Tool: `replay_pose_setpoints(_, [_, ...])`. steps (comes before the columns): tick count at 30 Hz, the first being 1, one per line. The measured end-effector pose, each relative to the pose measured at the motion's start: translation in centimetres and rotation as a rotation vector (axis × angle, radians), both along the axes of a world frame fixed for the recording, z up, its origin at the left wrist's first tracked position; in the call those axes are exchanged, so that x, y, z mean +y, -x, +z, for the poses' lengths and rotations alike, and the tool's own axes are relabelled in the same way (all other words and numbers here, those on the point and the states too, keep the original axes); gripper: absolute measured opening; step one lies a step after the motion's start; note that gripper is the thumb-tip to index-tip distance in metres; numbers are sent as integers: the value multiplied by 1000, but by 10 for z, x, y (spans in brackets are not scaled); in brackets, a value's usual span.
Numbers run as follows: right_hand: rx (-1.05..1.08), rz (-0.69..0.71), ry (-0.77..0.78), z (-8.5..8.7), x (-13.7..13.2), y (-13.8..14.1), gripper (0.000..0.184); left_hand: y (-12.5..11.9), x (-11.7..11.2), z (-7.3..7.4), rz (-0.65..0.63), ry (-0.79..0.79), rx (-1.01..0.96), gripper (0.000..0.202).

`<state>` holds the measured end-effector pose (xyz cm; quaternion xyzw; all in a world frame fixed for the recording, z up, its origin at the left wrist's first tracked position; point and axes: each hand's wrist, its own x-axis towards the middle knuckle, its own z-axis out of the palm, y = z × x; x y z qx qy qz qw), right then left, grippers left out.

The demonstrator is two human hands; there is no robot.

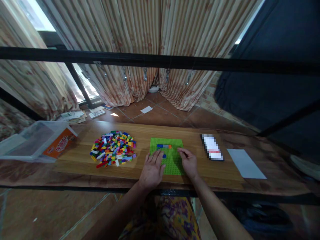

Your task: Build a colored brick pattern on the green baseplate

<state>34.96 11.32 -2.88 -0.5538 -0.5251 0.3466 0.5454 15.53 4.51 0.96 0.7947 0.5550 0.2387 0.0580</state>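
A green baseplate [172, 163] lies on the wooden board in front of me. Near its far edge sits a short row of blue, grey and orange bricks [165, 146]. Closer to me, a small blue brick [164, 156] is on the plate beside my left fingertips. My left hand [152, 170] rests palm down over the plate's left edge, fingers stretched out. At the plate's right edge, my right hand [189, 162] has thumb and forefinger pinched together. Anything between those fingertips is too small to make out.
Left of the plate spreads a pile of mixed coloured bricks [113, 148]. A clear plastic box [35, 141] with an orange label [60, 142] stands at the far left. To the right lie a phone [212, 147] and a white sheet of paper [246, 163]. A black bar [160, 61] crosses beyond.
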Motion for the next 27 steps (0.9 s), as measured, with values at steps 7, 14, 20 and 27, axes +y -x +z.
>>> replay_pose_setpoints(7, [192, -72, 24, -2, -3, 2, 42, 62, -39, -6, 203, -69, -135, 42])
replay_pose_setpoints(14, [480, 76, 118, 9, 2, 38, 69, 75, -58, -4, 244, 22, -284, 43])
replay_pose_setpoints(20, [446, 63, 149, 6, 16, 56, 75, 75, -62, -5, 256, 56, -382, 44])
replay_pose_setpoints(27, [428, 98, 144, 3, 14, 59, 75, 103, -73, -3, 358, 91, -445, 44])
